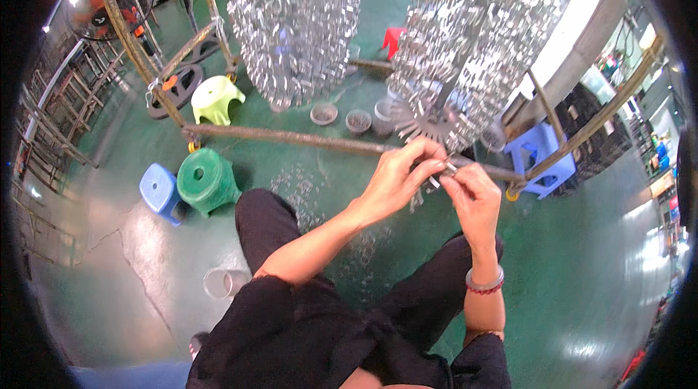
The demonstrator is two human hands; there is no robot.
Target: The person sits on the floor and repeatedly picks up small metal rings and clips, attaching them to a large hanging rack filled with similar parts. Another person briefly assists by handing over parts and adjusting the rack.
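Note:
My left hand (398,179) and my right hand (476,203) meet in front of me, fingertips almost touching. Both are closed in a pinch around a small shiny metal piece (450,165); its exact shape is too small to make out. Just beyond my fingers hangs the right rack (487,33), thickly covered in small silvery metal parts. Grey flat prongs (429,123) fan out at its lower end, bare of parts on the side facing me. A second loaded rack (294,25) hangs to the left.
A rusty frame bar (305,139) crosses low ahead of me. Beyond it stand tubs of small parts (358,121). Green (207,179), light blue (160,189), yellow (217,98) and blue (542,160) stools stand around. A clear cup (224,283) and scattered metal bits (298,189) are on the floor.

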